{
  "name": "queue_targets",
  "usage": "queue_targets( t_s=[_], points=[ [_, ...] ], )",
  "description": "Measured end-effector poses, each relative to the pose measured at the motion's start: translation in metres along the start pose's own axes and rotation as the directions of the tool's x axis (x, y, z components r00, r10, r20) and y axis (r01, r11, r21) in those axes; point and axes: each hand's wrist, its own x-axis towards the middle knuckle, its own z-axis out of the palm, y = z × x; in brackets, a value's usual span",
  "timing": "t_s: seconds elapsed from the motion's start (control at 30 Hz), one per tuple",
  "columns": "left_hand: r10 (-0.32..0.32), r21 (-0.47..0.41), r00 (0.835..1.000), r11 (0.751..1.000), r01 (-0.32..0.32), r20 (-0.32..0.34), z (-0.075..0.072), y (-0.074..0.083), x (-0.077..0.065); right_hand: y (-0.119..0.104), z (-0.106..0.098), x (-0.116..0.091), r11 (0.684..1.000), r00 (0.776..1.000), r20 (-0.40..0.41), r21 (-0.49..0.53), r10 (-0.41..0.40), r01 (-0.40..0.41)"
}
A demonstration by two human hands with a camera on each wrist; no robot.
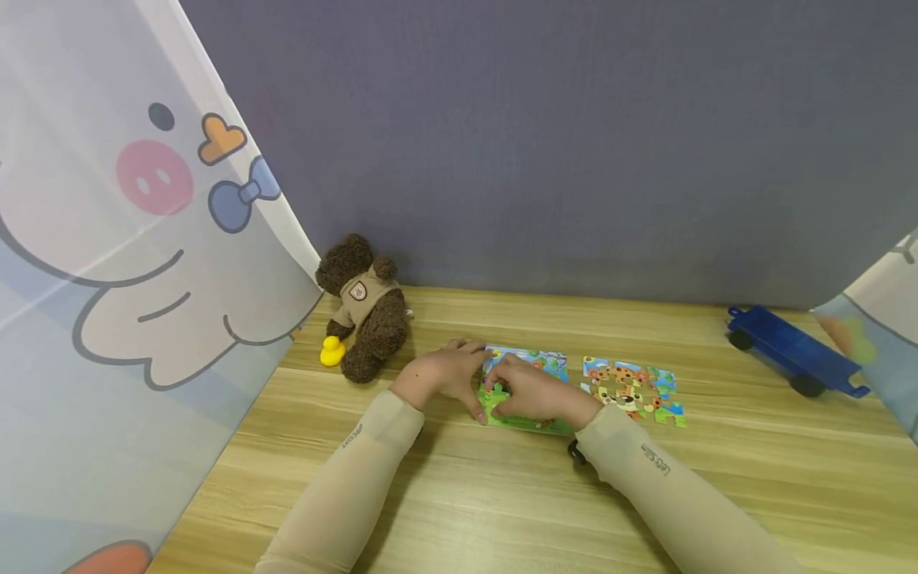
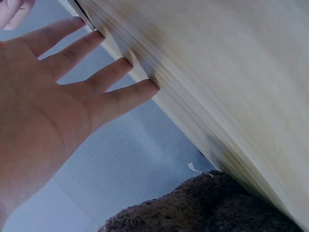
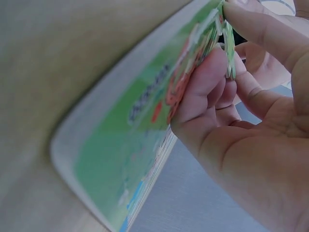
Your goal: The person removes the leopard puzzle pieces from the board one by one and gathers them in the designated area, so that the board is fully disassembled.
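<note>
A colourful jigsaw puzzle board (image 1: 552,363) lies flat on the wooden table, partly covered by both hands. My right hand (image 1: 534,391) is over it and pinches a green puzzle piece (image 3: 230,53) between thumb and fingers. In the right wrist view, the piece stands on edge close above the board's green printed surface, with the lower fingers curled at the board. My left hand (image 1: 448,375) rests at the board's left edge; its fingers (image 2: 116,101) are spread and fairly straight, tips on the table side. Several puzzle pieces (image 1: 629,392) with a cartoon animal picture lie right of the board.
A brown teddy bear (image 1: 376,319) in a beige shirt leans at the back left, a yellow rubber duck (image 1: 332,351) beside it. A blue toy wagon (image 1: 792,347) stands at the right. A grey panel (image 1: 531,151) rises behind the table, with printed cloth (image 1: 93,335) at the left.
</note>
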Motion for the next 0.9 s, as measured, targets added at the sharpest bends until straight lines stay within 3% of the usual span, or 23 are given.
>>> queue_targets(
  t_s=[0.9],
  points=[
    [-0.004,-0.004,1.0,1.0,0.004,0.007,-0.0008,0.0011,-0.0009,0.001,-0.0036,-0.0028,0.998,0.998,0.03,-0.016,-0.057,0.058]
  ],
)
